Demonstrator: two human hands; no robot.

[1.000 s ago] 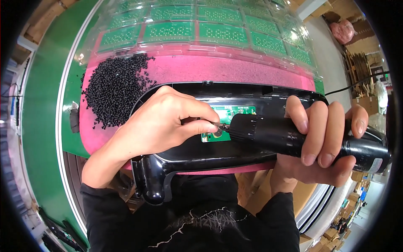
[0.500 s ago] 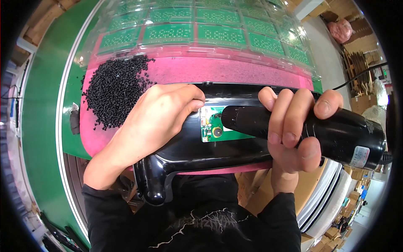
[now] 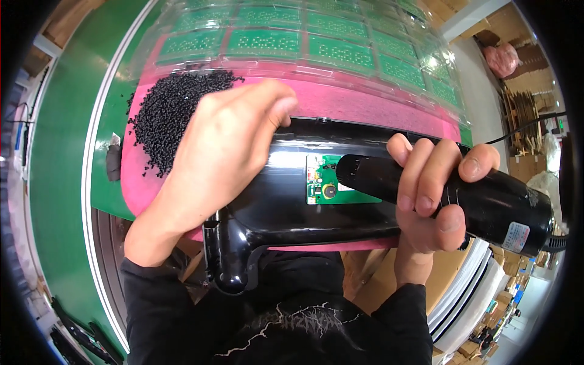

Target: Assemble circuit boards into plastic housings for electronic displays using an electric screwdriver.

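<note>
A glossy black plastic housing [image 3: 274,207] lies across the work surface, with a green circuit board [image 3: 321,196] set in its middle. My right hand [image 3: 426,201] is wrapped round a black electric screwdriver [image 3: 493,201]. Its tip end points left over the board and covers part of it. Above the far edge of the housing, my left hand [image 3: 222,143] is closed in a pinch, off the board. Whatever is between those fingertips is too small or hidden to make out. Left of that hand lies a heap of tiny black screws [image 3: 167,115], partly covered by it.
Beneath everything is a pink mat [image 3: 365,103] on a green bench [image 3: 67,201]. Clear plastic trays holding several green circuit boards [image 3: 264,41] line the far side. The screwdriver's cord [image 3: 558,244] leaves at the right. Cardboard boxes [image 3: 528,165] stand beyond.
My left hand has lifted away from the board's upper left corner and moved toward the far edge of the housing, still pinched. My right hand keeps the screwdriver over the board.
</note>
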